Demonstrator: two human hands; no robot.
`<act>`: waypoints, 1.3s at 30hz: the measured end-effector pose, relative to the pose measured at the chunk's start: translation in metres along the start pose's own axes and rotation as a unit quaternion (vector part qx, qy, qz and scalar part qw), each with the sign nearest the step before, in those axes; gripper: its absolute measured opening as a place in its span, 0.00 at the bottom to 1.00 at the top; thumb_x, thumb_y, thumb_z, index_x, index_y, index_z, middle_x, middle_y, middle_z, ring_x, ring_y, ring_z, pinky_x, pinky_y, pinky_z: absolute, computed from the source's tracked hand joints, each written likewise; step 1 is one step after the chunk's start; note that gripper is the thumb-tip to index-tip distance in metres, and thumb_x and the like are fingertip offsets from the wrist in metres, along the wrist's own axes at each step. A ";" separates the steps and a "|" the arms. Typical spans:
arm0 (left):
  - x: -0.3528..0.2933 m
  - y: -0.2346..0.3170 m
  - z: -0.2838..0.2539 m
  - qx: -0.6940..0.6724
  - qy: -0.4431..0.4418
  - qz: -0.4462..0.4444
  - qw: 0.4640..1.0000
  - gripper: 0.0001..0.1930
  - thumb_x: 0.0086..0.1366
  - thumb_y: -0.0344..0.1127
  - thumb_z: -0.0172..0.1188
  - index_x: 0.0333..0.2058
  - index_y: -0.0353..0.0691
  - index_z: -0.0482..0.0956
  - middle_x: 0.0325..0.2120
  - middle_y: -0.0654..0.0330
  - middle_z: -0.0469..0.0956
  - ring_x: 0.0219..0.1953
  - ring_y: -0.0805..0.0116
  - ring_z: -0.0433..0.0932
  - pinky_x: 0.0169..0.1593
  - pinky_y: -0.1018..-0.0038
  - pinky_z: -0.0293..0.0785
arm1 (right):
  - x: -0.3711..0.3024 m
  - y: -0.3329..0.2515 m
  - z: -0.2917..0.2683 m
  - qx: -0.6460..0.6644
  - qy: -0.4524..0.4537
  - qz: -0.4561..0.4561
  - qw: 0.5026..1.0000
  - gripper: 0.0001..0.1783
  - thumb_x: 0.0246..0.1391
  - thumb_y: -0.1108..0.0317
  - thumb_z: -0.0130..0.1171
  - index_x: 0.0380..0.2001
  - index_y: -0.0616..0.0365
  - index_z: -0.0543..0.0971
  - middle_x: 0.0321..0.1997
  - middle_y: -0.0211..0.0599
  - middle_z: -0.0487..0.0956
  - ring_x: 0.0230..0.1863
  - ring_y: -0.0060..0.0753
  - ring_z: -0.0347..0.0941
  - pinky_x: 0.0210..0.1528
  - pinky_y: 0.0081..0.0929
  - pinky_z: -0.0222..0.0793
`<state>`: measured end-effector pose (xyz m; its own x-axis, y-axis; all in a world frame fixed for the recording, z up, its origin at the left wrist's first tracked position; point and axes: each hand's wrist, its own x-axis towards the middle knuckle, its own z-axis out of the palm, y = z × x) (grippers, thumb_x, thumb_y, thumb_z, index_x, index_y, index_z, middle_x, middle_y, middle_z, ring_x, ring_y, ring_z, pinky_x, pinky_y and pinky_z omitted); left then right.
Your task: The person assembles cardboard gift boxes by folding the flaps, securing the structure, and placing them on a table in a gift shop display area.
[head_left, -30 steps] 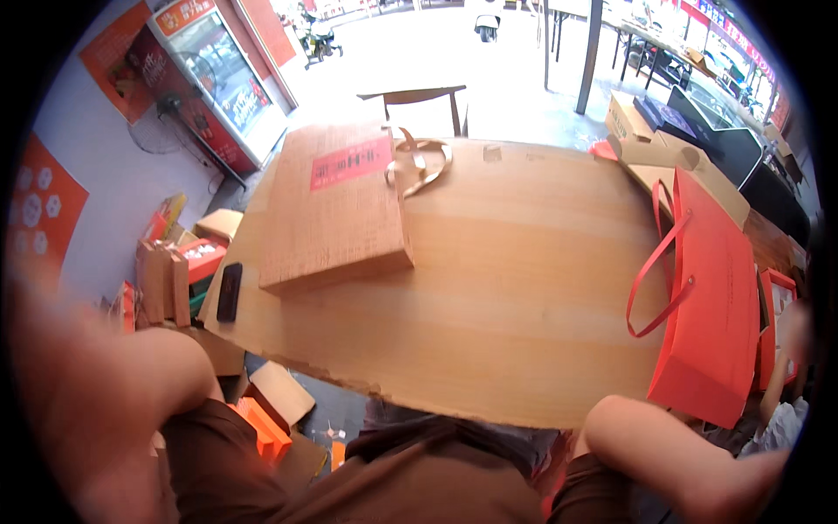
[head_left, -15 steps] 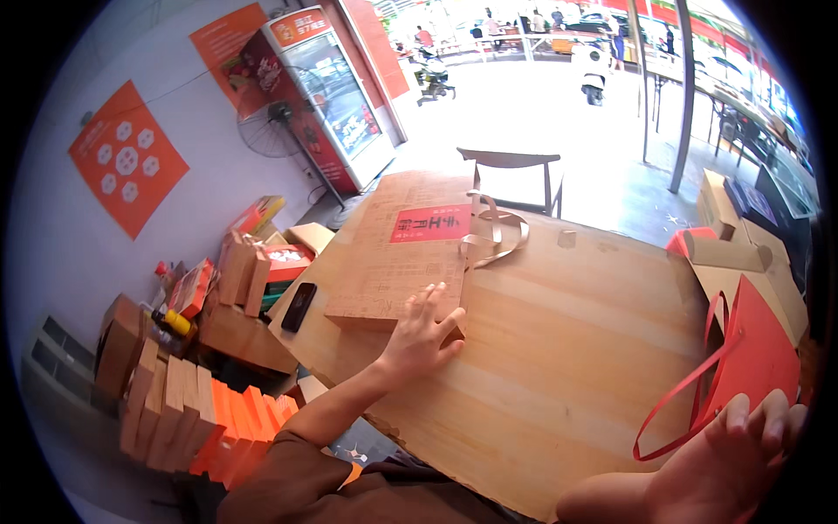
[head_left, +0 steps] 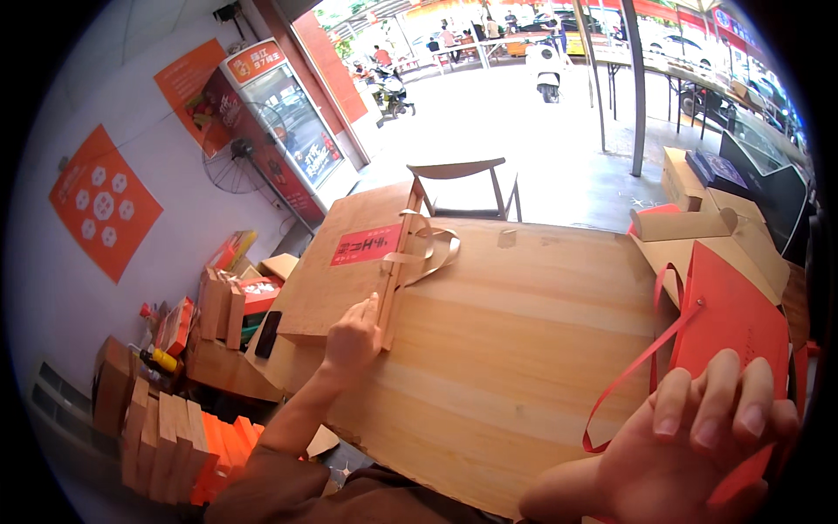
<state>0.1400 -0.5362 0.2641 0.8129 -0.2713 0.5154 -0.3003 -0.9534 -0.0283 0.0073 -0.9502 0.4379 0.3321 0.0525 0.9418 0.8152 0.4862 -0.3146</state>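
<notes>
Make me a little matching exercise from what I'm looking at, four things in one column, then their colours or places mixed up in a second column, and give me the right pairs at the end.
Things:
1. Large flat box
2. Phone
3. Shopping bag
4. Left hand

Descriptions:
A. Black, lying near the left edge of the table
B. At the near end of the box
C. Red, at the table's right side
D. Brown, with a red label on top

Pairs: 1-D, 2-A, 3-C, 4-B

Blown-out outdoor glare, fisheye bending
</notes>
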 end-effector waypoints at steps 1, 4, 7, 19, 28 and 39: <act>-0.001 -0.002 0.000 0.003 0.002 -0.001 1.000 0.24 0.58 0.26 0.61 0.56 0.35 0.78 0.46 0.47 0.83 0.46 0.47 0.84 0.46 0.58 0.83 | -0.009 0.020 0.001 0.034 0.031 -0.070 0.996 0.32 0.73 0.38 0.43 0.71 0.42 0.69 0.52 0.47 0.76 0.41 0.40 0.72 0.40 0.40 0.76; -0.008 -0.014 0.002 0.025 -0.006 -0.019 0.999 0.24 0.58 0.25 0.61 0.56 0.36 0.78 0.44 0.50 0.83 0.47 0.50 0.84 0.47 0.59 0.83 | -0.014 0.007 -0.005 0.016 0.033 -0.054 0.998 0.34 0.72 0.36 0.43 0.70 0.44 0.69 0.52 0.50 0.76 0.41 0.40 0.73 0.40 0.40 0.76; -0.031 -0.035 0.007 0.040 0.007 -0.010 0.999 0.22 0.58 0.26 0.61 0.54 0.37 0.79 0.44 0.52 0.82 0.48 0.53 0.83 0.47 0.60 0.83 | -0.026 0.033 0.018 0.106 0.154 -0.143 0.972 0.30 0.70 0.42 0.47 0.65 0.49 0.70 0.50 0.45 0.74 0.40 0.37 0.71 0.40 0.37 0.74; -0.057 -0.050 -0.004 -0.015 0.021 -0.007 1.000 0.27 0.57 0.41 0.67 0.55 0.37 0.79 0.53 0.48 0.77 0.58 0.47 0.76 0.59 0.52 0.74 | -0.019 0.030 0.063 0.039 0.206 -0.069 0.975 0.21 0.72 0.52 0.44 0.50 0.59 0.74 0.40 0.40 0.71 0.31 0.31 0.65 0.33 0.31 0.66; -0.073 -0.088 0.012 -0.051 -0.005 0.012 0.999 0.34 0.58 0.38 0.64 0.64 0.36 0.70 0.63 0.38 0.68 0.67 0.38 0.65 0.70 0.47 0.61 | -0.023 0.079 0.097 -0.004 0.246 0.026 0.969 0.26 0.68 0.46 0.48 0.45 0.64 0.75 0.37 0.44 0.76 0.33 0.38 0.75 0.30 0.33 0.73; -0.149 -0.057 -0.037 -0.247 -0.100 0.118 0.957 0.40 0.62 0.42 0.67 0.69 0.36 0.64 0.70 0.38 0.61 0.72 0.37 0.59 0.73 0.48 0.58 | -0.096 0.135 0.157 0.051 0.332 0.353 0.874 0.29 0.66 0.56 0.55 0.66 0.51 0.66 0.63 0.43 0.73 0.47 0.34 0.79 0.47 0.34 0.78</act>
<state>0.0175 -0.4361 0.2202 0.7578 -0.5379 0.3692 -0.6461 -0.6973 0.3103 0.0112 -0.7530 0.3234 0.9641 -0.1306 0.2314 0.2619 0.6141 -0.7445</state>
